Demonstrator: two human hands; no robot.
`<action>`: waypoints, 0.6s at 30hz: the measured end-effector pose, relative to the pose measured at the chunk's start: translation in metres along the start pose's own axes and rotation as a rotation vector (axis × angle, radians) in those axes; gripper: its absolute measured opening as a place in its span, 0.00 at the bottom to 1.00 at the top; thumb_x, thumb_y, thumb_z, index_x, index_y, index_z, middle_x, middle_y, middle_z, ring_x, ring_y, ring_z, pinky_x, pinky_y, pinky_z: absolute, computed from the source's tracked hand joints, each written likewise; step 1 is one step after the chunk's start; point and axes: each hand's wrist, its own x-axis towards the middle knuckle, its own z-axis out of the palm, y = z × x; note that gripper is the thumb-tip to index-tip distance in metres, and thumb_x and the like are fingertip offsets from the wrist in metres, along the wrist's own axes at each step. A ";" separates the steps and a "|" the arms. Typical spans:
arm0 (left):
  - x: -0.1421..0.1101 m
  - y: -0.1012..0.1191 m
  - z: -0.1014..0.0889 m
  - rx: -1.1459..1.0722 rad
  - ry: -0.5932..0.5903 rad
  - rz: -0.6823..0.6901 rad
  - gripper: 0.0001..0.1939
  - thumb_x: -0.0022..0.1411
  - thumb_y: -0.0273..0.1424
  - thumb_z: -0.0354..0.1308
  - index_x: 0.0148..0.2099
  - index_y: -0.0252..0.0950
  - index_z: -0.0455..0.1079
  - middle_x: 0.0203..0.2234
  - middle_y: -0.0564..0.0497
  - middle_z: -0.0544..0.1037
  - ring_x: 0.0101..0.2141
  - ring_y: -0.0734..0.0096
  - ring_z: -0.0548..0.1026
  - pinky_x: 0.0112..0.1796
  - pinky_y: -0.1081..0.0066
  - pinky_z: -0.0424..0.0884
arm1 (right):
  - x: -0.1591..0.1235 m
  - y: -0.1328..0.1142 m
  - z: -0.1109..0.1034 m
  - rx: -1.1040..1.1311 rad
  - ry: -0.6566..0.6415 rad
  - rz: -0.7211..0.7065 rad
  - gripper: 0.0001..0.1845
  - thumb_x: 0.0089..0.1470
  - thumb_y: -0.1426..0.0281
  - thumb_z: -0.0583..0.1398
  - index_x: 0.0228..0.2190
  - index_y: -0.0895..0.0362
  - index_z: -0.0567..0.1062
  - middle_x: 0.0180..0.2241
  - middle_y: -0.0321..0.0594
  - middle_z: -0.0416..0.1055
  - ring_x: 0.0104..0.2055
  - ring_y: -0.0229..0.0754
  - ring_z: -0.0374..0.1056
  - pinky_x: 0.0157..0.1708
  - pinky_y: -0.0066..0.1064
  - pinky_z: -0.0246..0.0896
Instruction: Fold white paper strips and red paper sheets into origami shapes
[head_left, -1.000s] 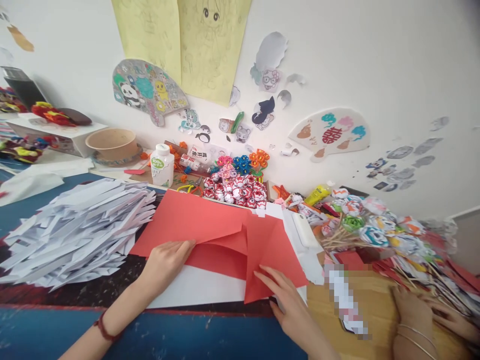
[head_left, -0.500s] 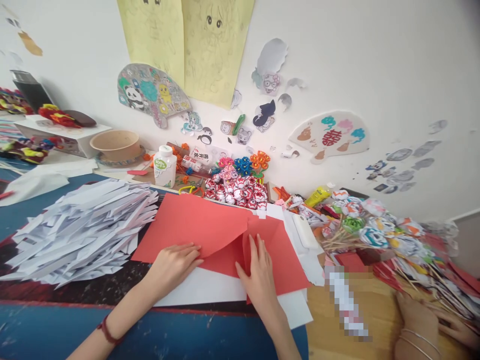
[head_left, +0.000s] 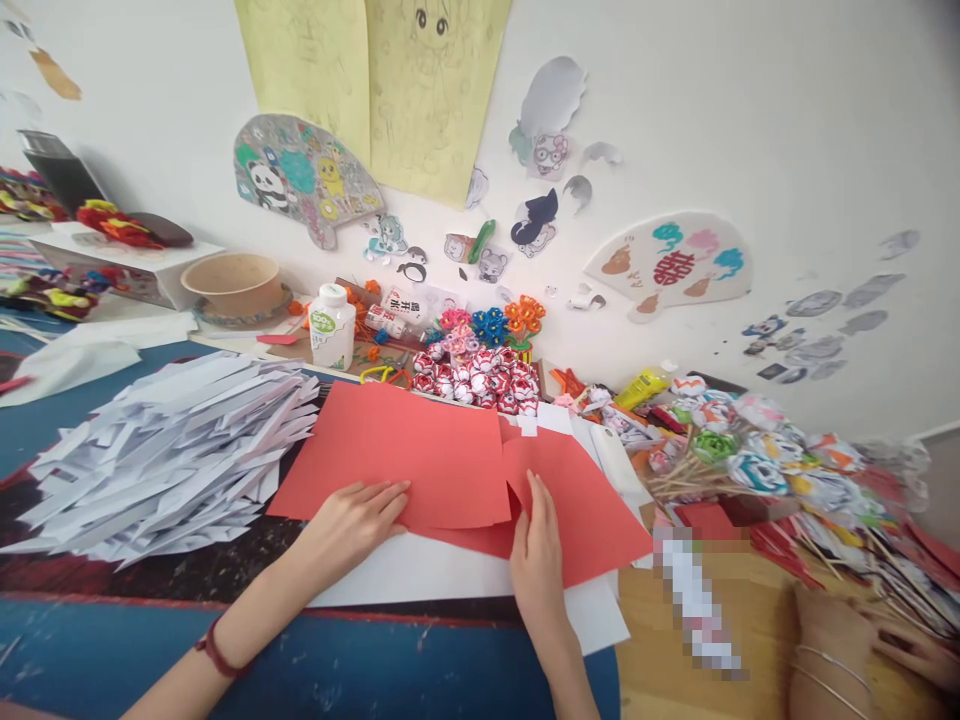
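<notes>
Red paper (head_left: 420,455) lies in front of me over white sheets (head_left: 412,575), with a left panel flat and a right part (head_left: 585,500) overlapping beside it. My left hand (head_left: 361,522) rests open on the lower edge of the left panel, fingers stretched out. On its edge, my right hand (head_left: 538,540) touches the right part near the split between the two panels. Its fingers are straight and close together, and it grips nothing that I can see. The thumb side of the right hand is partly hidden.
A big heap of folded white paper strips (head_left: 172,450) lies to the left. Behind stand a white bottle (head_left: 331,330) and red-and-white paper flowers (head_left: 480,378). Flowers on sticks (head_left: 757,470) crowd the right side. Another person's hand (head_left: 832,630) rests at the lower right.
The left panel's raised lower edge has come down flat. The narrow upright right flap has opened out to the right. My right hand moved left onto the paper, then slightly right.
</notes>
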 end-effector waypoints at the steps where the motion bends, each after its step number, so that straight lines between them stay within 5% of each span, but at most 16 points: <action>1: 0.000 0.000 0.001 0.002 0.009 0.005 0.13 0.69 0.34 0.54 0.49 0.33 0.72 0.49 0.42 0.78 0.44 0.57 0.79 0.41 0.62 0.73 | 0.001 -0.001 -0.001 0.034 0.023 0.011 0.26 0.67 0.67 0.43 0.64 0.54 0.56 0.65 0.47 0.55 0.68 0.49 0.49 0.63 0.51 0.52; 7: -0.005 -0.005 0.008 0.009 0.082 0.050 0.11 0.70 0.30 0.52 0.49 0.34 0.72 0.47 0.43 0.80 0.45 0.58 0.78 0.46 0.61 0.71 | 0.004 -0.010 -0.007 0.133 0.174 0.053 0.26 0.68 0.62 0.44 0.63 0.56 0.58 0.64 0.49 0.57 0.67 0.49 0.52 0.63 0.49 0.52; 13: -0.007 -0.001 0.005 0.052 0.080 0.060 0.14 0.70 0.21 0.45 0.47 0.32 0.71 0.45 0.42 0.80 0.46 0.59 0.78 0.43 0.64 0.72 | -0.001 -0.004 0.002 0.127 -0.054 0.039 0.26 0.67 0.62 0.46 0.64 0.53 0.57 0.65 0.47 0.55 0.67 0.49 0.50 0.64 0.50 0.51; 18: -0.005 0.002 -0.003 -0.033 0.072 -0.047 0.12 0.71 0.24 0.45 0.41 0.32 0.70 0.39 0.43 0.81 0.36 0.65 0.79 0.34 0.70 0.71 | -0.002 0.003 0.009 0.058 -0.149 0.025 0.27 0.66 0.61 0.48 0.63 0.52 0.58 0.65 0.46 0.55 0.68 0.51 0.49 0.63 0.53 0.53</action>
